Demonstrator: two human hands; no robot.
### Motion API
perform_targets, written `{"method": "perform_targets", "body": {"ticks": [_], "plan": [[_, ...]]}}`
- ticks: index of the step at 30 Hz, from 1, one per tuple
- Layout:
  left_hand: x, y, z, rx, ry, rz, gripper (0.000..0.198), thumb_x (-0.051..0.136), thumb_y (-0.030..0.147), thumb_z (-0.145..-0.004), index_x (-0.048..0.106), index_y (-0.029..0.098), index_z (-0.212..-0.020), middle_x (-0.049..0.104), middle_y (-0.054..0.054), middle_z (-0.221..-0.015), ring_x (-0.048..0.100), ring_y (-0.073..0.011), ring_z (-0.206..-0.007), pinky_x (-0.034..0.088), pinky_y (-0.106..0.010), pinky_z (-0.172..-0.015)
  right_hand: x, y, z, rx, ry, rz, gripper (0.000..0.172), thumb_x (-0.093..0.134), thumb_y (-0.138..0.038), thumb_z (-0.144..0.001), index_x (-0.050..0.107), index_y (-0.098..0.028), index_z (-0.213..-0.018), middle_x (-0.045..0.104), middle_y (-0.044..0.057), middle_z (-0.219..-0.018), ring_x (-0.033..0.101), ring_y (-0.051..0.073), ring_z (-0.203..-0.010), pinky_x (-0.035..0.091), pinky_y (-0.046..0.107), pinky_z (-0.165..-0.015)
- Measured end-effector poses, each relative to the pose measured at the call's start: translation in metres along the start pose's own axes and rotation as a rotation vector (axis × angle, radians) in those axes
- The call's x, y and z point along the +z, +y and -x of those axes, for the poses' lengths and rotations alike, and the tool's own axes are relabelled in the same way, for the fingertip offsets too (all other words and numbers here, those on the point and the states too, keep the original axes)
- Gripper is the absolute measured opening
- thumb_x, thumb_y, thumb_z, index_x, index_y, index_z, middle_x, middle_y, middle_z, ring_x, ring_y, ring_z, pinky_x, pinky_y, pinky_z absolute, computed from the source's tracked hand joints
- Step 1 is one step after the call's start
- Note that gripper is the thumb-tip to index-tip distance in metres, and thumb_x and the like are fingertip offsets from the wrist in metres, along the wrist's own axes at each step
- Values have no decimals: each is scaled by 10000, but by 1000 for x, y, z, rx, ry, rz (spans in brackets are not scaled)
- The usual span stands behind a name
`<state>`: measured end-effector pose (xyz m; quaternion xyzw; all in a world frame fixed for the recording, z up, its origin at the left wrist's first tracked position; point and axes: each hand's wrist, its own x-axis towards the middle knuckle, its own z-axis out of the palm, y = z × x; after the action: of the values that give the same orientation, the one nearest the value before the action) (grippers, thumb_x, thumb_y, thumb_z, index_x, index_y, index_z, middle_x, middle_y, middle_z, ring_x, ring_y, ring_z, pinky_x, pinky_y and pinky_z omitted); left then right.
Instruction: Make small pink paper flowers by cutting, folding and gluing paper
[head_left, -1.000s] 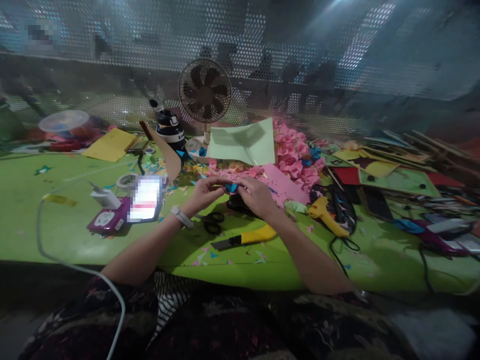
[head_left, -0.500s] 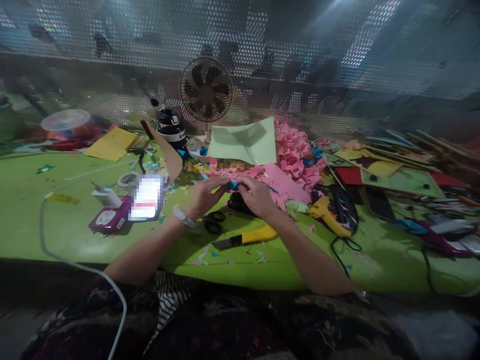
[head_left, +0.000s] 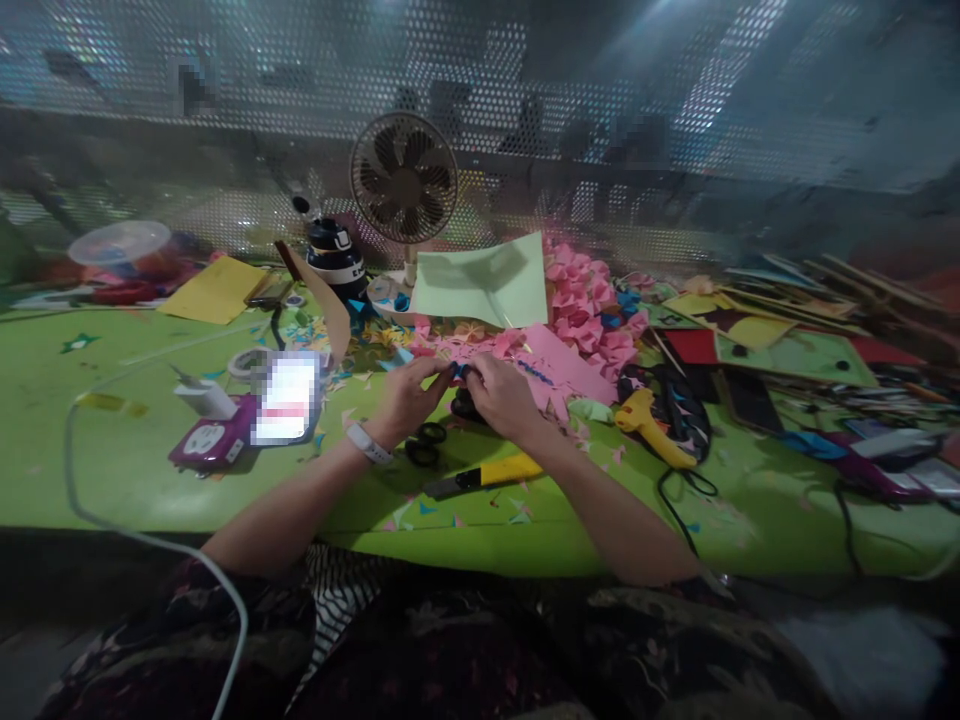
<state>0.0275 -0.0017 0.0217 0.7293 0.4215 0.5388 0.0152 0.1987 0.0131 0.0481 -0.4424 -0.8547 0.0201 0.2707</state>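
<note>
Between the fingertips of both hands is a small piece of blue paper [head_left: 458, 370], mostly covered by the fingers. My left hand [head_left: 409, 398] pinches it from the left, with a white band on the wrist. From the other side my right hand [head_left: 501, 394] pinches it too. Just below the hands lie black-handled scissors [head_left: 426, 445] and a yellow utility knife [head_left: 487, 474]. A dark object [head_left: 466, 404] sits partly hidden under the right hand. Beyond the fingers, pink paper [head_left: 574, 368] and scraps cover the green table [head_left: 300, 505].
A lit phone [head_left: 286, 398] leans by a purple power socket [head_left: 211, 440] on the left. A fan [head_left: 405, 185], a dark bottle [head_left: 335, 258] and folded pink paper pieces [head_left: 581, 300] stand behind. To the right lie a yellow glue gun [head_left: 651, 428] and stacked card [head_left: 795, 355].
The whole view has shifted slightly left. My fingers have closed further over the blue paper, so less of it shows; both hands stay together over the same spot.
</note>
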Motion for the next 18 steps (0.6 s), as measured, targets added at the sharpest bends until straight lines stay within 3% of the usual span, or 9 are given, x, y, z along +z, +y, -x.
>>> {"method": "perform_targets", "body": {"ticks": [9, 18], "plan": [[6, 4, 4, -187, -5, 202, 232, 578, 349, -903, 689, 184, -783, 689, -42, -725, 639, -147, -673, 536, -261, -665, 4, -1, 2, 43, -6, -80, 162, 397, -207, -943, 555, -202, -977, 681, 108, -965, 608, 242, -850, 411, 322, -691], [5, 5, 3, -193, 14, 177, 248, 590, 373, -898, 690, 184, -772, 692, -50, -739, 644, -155, -686, 535, -276, -686, -2, -2, 2, 38, -21, -92, 168, 404, -224, -951, 570, -205, -966, 687, 88, -908, 609, 230, -809, 381, 307, -679]]}}
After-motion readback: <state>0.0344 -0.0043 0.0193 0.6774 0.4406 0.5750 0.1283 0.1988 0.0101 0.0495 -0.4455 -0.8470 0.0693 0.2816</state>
